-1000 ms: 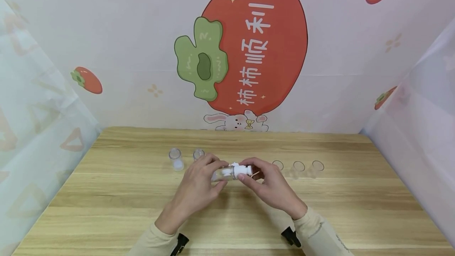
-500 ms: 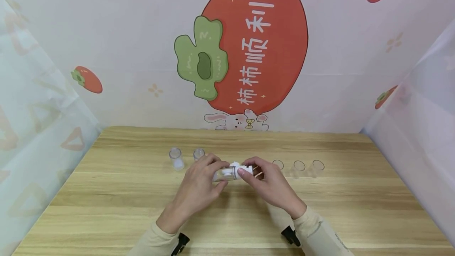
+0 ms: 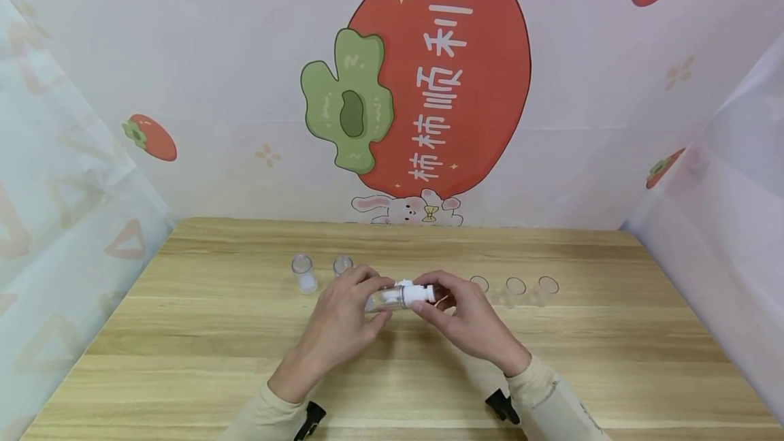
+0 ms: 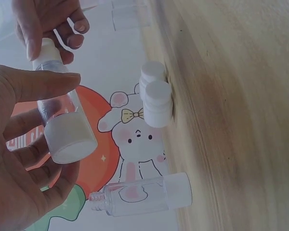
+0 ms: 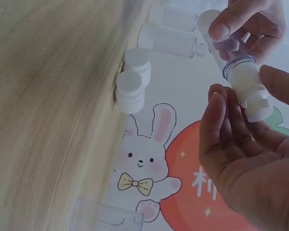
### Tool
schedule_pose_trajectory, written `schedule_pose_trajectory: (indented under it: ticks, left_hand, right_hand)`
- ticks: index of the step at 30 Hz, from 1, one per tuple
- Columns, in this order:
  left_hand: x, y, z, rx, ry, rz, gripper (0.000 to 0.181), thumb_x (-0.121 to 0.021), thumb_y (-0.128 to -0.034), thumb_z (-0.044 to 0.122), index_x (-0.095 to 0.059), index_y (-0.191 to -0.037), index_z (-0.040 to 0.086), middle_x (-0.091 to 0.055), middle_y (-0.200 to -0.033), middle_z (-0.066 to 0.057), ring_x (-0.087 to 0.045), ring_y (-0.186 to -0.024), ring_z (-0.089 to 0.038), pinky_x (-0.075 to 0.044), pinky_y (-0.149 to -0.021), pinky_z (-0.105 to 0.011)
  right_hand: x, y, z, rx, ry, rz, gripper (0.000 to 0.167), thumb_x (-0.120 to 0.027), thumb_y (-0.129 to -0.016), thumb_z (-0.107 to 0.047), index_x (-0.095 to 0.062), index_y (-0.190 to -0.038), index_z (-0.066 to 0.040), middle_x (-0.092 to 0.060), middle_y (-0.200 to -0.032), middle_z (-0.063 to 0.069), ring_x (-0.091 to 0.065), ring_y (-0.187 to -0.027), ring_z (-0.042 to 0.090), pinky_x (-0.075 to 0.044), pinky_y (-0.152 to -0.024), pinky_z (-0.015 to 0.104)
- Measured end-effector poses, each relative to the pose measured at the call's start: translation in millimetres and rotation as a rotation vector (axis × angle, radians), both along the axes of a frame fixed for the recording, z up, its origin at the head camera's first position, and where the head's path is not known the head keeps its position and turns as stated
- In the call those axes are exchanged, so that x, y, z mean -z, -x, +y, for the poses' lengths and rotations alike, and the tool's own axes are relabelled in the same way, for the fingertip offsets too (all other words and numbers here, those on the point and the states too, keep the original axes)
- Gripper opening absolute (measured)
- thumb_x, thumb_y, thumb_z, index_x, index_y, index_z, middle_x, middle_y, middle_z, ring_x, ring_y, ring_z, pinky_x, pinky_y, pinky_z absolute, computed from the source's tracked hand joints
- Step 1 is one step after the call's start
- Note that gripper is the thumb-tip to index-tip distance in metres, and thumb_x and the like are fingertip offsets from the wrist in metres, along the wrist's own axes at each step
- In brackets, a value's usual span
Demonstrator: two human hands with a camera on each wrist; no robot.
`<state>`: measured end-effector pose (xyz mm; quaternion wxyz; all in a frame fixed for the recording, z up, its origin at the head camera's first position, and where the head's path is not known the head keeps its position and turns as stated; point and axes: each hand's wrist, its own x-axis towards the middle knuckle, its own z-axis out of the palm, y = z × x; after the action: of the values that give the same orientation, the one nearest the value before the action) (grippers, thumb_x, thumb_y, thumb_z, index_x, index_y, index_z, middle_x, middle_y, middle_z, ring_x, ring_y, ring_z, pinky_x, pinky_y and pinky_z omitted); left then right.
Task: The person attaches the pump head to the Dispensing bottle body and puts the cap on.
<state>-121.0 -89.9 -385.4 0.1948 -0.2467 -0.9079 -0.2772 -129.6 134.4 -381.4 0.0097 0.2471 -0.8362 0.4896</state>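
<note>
My left hand (image 3: pixel 346 318) grips the clear body of a small pump bottle (image 3: pixel 386 299), which lies almost level above the table. In the left wrist view its white base (image 4: pixel 71 138) points toward the camera. On the bottle's other end sits a white pump head (image 3: pixel 419 295). My right hand (image 3: pixel 468 322) holds this head between thumb and fingers. The right wrist view shows the thumb (image 5: pixel 279 83) against the head's near side and the fingers curved beneath it. Whether the head is fully screwed on I cannot tell.
Two open clear bottles (image 5: pixel 168 41) with white bases stand behind my left hand. Two loose white pump heads (image 5: pixel 130 91) stand on the table (image 3: pixel 245 346) behind the held bottle. To the right stand three clear covers (image 3: pixel 516 286). A printed cloth wall (image 3: pixel 582 87) rises behind.
My right thumb moves up over the pump head, then back down to its near side, as the fingers shift round it. The left hand and the bottle stay almost still.
</note>
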Motion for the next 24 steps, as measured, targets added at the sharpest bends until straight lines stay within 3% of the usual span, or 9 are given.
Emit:
schedule_pose_trajectory:
  ticks: [10,14,19,24]
  left_hand:
    - [0.9,-0.1,0.2,0.017,-0.003,-0.011,0.040,-0.092,-0.0712,0.011,-0.076,-0.108,0.014,-0.066,-0.100,0.001,-0.057,-0.087,-0.014,-0.048,-0.071,-0.033]
    - [0.5,-0.3,-0.1,0.013,-0.003,-0.007,0.040,-0.092,-0.0715,0.012,-0.076,-0.108,0.013,-0.066,-0.100,0.002,-0.057,-0.087,-0.014,-0.048,-0.071,-0.033]
    - [-0.6,-0.6,-0.8,0.001,-0.003,-0.001,0.040,-0.092,-0.0713,0.012,-0.076,-0.108,0.014,-0.065,-0.100,0.003,-0.057,-0.086,-0.013,-0.048,-0.070,-0.032]
    - [-1.2,-0.1,-0.9,0.000,-0.002,-0.002,0.040,-0.092,-0.0717,0.013,-0.076,-0.108,0.014,-0.066,-0.100,0.004,-0.056,-0.085,-0.012,-0.047,-0.069,-0.030]
  right_hand:
    - [0.5,-0.2,-2.4,0.080,-0.076,-0.083,0.021,-0.070,-0.098,-0.031,-0.074,-0.103,-0.011,-0.069,-0.084,-0.007,-0.064,-0.071,0.013,-0.054,-0.061,0.028]
    - [1.1,0.4,-1.7,0.082,-0.068,-0.073,0.027,-0.072,-0.096,-0.035,-0.072,-0.109,-0.011,-0.069,-0.087,-0.005,-0.065,-0.074,0.013,-0.055,-0.063,0.028]
    - [0.3,0.6,0.5,0.025,-0.004,0.005,0.036,-0.079,-0.090,-0.021,-0.067,-0.122,-0.010,-0.070,-0.102,0.000,-0.067,-0.082,0.015,-0.058,-0.074,0.030]
    - [0.3,1.2,1.6,-0.048,0.063,0.041,0.037,-0.081,-0.088,-0.010,-0.066,-0.122,-0.009,-0.070,-0.108,0.000,-0.069,-0.085,0.018,-0.059,-0.075,0.033]
